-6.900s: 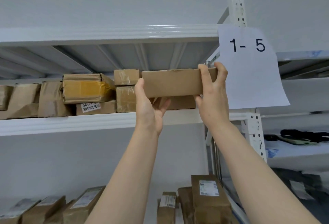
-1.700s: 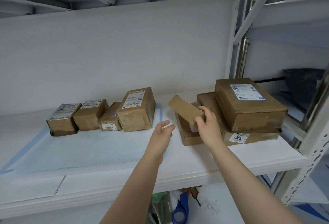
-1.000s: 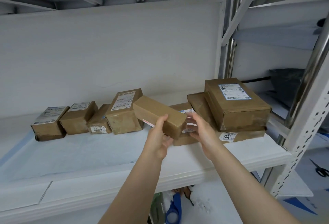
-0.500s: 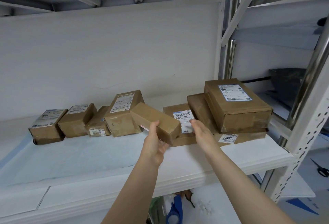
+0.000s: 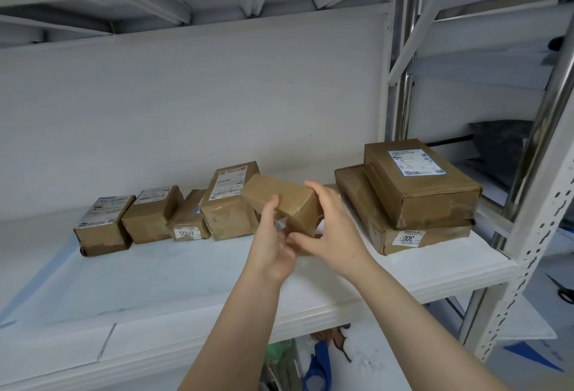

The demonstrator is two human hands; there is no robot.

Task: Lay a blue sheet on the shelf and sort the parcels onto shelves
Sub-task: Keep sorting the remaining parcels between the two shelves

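A pale blue sheet (image 5: 124,275) lies on the white shelf (image 5: 326,310). On it stands a row of several brown parcels, from the leftmost parcel (image 5: 102,226) to the tall labelled parcel (image 5: 230,201). A small plain brown box (image 5: 279,198) hangs tilted just above the shelf, right of that row. My left hand (image 5: 273,244) grips its near underside with the thumb on its front. My right hand (image 5: 332,229) wraps around its right end. Whatever lies on the shelf behind my hands is hidden.
Two larger parcels are stacked at the right, the upper parcel (image 5: 419,188) on a flat lower parcel (image 5: 428,237). A perforated white upright (image 5: 534,235) and a chrome pole (image 5: 546,105) bound the shelf's right end. A dark bag (image 5: 497,145) lies beyond them. Blue-handled scissors (image 5: 316,369) lie below the shelf.
My right hand left the flat labelled parcel and took the small box's right end. The box sits slightly further right and both hands now cover the flat parcel.
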